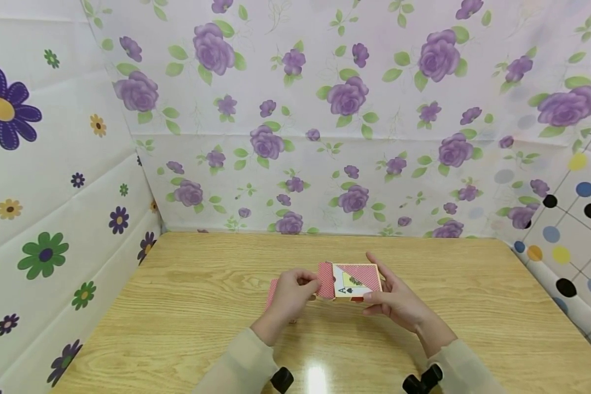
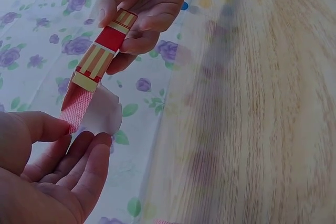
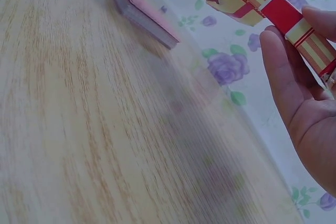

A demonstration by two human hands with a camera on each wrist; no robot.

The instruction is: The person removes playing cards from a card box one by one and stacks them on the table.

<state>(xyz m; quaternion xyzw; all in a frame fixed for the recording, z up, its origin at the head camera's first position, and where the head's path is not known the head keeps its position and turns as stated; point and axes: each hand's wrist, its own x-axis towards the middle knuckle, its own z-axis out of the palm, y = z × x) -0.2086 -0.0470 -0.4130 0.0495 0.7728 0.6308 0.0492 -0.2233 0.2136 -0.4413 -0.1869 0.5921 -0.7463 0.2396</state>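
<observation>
Holding the card box (image 1: pixel 355 280) by its far end, the right hand (image 1: pixel 399 301) is curling its thumb and fingers round the striped red and yellow sides, and the box is staying in the air just above the wooden table (image 1: pixel 473 306). The left hand (image 1: pixel 291 293) is pinching the open flap (image 1: pixel 326 280) at the other end — in the left wrist view the thumb and fingers are closing on the patterned flap and a thin white tab beside it. A stack of cards (image 3: pixel 144 17) is lying on the table near the left hand, apart from the box; the head view is showing only its pink edge behind the wrist.

I am thinking the risk is at the flap. If the left hand is pulling too hard or at a wrong angle, the thin cardboard could crease or tear at the fold. Also the right hand is gripping only one end — a strong tug could slide the box out of it.
</observation>
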